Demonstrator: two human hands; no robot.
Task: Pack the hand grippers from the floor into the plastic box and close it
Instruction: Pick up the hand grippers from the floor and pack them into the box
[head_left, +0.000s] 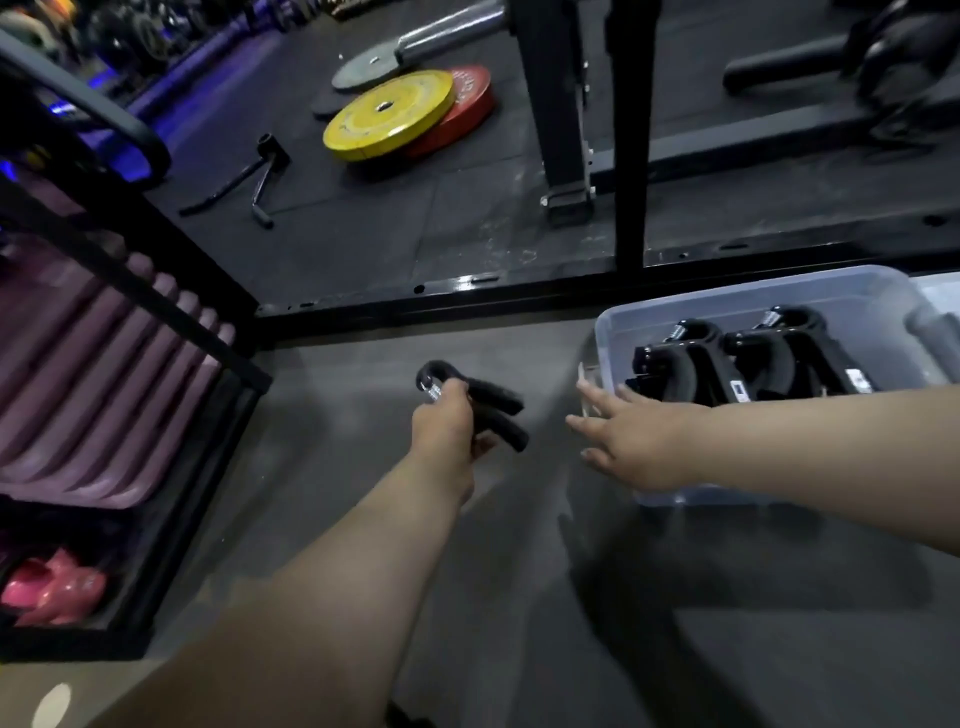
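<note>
Left hand (448, 423) clamps a foam-handled hand gripper (480, 410); right hand (636, 441), fingers spread, reaches beside the translucent plastic box (727, 301).

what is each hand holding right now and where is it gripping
The left hand grips a black foam-handled hand gripper near its metal coil end. The right hand is open, holding nothing.

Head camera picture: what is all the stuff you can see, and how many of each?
Black foam-handled hand gripper: one, held above the grey floor.
Clear plastic box: one, right, lid off.
Black hand grippers in the box: several, exact count unclear.
Yellow weight plate: one, far floor, lying partly on a red weight plate.
Grey weight plate: one, behind them.
Pink dumbbells: bottom of the left rack, count unclear.
Left hand: gripping the held gripper.
Right hand: open, fingers spread, at the box's near-left corner.
</note>
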